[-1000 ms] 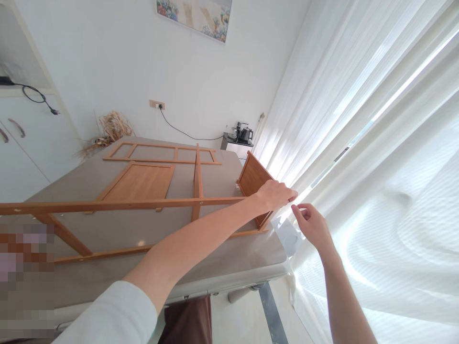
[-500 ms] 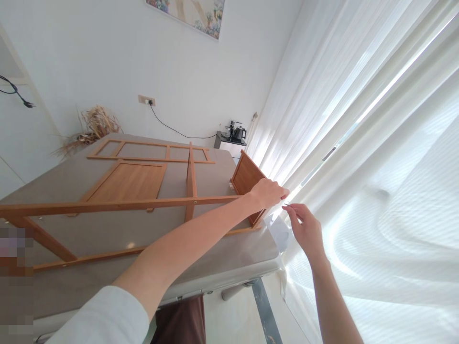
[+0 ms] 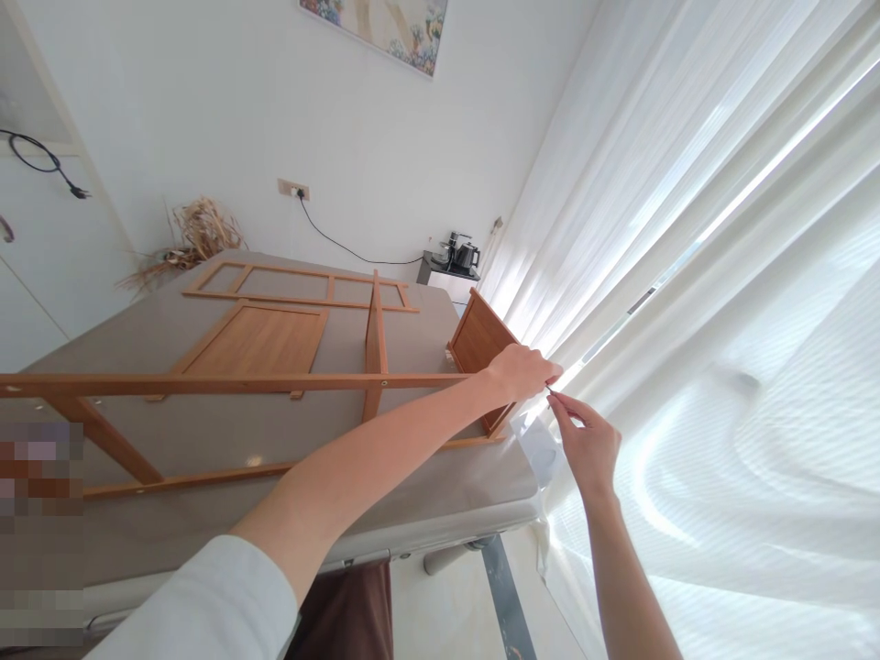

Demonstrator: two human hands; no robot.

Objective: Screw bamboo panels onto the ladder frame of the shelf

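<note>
Wooden frame (image 3: 240, 384), long axis running left-right

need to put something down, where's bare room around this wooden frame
Bare tabletop shows between the middle crosspiece and right-end panel, and along the near edge before the lower rail. Crowded: the right end, where both hands are close together.

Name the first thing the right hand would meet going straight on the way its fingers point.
Probably the left hand, close ahead of the right hand, though depth between them is unclear.
</note>
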